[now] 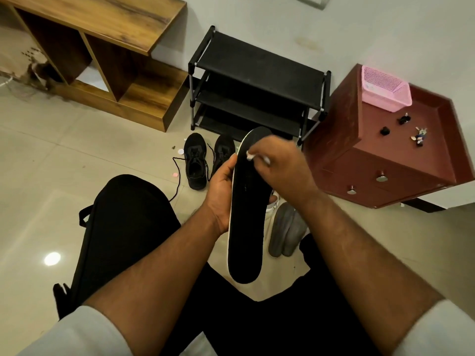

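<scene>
A long black insole [245, 227] with a white edge stands upright in front of me. My left hand [222, 187] grips its left edge near the middle. My right hand [279, 167] pinches a small white object [250, 156], perhaps a wipe or swab, against the insole's upper part. Two black sneakers [196, 161] with loose laces stand on the floor just beyond my hands.
An empty black shoe rack [257, 73] stands against the wall. A dark red cabinet [385, 160] at right carries a pink basket [385, 89] and small items. A wooden shelf unit [102, 47] is at far left. Grey shoes [285, 229] lie on the floor, and a black bag [123, 227] at my left.
</scene>
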`<state>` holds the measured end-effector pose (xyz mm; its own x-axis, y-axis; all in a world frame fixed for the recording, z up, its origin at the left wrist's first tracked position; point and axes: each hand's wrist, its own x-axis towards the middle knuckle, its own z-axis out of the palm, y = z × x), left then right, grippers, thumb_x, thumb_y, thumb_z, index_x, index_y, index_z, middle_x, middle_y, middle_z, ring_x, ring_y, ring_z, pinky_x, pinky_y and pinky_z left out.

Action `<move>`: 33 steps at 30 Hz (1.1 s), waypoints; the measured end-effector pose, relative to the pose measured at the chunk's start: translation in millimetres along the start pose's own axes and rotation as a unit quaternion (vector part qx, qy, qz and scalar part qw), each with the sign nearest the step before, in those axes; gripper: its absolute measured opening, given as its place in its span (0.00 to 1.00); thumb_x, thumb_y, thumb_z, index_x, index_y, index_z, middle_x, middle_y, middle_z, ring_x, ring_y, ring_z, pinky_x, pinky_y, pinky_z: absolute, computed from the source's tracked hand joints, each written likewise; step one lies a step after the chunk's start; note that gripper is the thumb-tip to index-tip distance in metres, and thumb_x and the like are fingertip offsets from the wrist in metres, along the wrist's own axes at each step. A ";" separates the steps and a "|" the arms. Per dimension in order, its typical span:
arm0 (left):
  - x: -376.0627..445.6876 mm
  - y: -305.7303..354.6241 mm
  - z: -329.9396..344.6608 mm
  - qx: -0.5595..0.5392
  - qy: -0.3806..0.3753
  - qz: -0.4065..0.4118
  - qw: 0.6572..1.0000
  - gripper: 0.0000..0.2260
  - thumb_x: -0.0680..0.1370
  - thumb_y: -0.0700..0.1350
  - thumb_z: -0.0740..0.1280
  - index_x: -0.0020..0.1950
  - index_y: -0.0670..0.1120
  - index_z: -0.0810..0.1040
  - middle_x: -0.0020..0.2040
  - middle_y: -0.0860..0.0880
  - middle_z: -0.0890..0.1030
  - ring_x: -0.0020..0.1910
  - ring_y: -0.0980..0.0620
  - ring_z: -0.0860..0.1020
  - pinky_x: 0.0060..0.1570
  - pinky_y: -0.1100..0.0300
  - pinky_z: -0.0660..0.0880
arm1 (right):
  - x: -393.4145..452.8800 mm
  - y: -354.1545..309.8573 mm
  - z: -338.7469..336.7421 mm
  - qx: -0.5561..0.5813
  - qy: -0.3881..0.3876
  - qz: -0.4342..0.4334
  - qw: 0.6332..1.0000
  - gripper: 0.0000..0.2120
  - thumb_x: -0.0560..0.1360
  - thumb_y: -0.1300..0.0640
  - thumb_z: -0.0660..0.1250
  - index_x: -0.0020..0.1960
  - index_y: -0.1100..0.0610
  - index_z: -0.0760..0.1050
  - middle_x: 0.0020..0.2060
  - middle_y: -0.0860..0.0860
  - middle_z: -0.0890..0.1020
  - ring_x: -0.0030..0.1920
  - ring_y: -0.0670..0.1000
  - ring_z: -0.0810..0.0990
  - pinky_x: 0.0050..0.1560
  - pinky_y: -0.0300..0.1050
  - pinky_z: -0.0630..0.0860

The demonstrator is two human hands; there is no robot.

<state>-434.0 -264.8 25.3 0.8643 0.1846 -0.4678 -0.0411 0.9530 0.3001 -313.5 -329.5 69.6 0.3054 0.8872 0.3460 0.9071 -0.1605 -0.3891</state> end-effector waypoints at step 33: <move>5.4 5.7 6.6 -0.031 0.007 0.021 0.999 0.24 0.81 0.58 0.56 0.57 0.41 0.82 0.52 0.40 0.83 0.48 0.42 0.83 0.54 0.46 0.79 | -31.2 0.6 -16.2 0.098 -0.019 0.135 0.986 0.12 0.74 0.59 0.71 0.56 0.58 0.80 0.51 0.50 0.79 0.49 0.41 0.78 0.49 0.38 0.78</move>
<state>-426.3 -260.0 30.0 0.8543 0.2280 -0.4672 -0.1089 0.9573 0.2679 -317.8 -364.3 72.4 0.5137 0.8399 0.1754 0.7197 -0.3105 -0.6210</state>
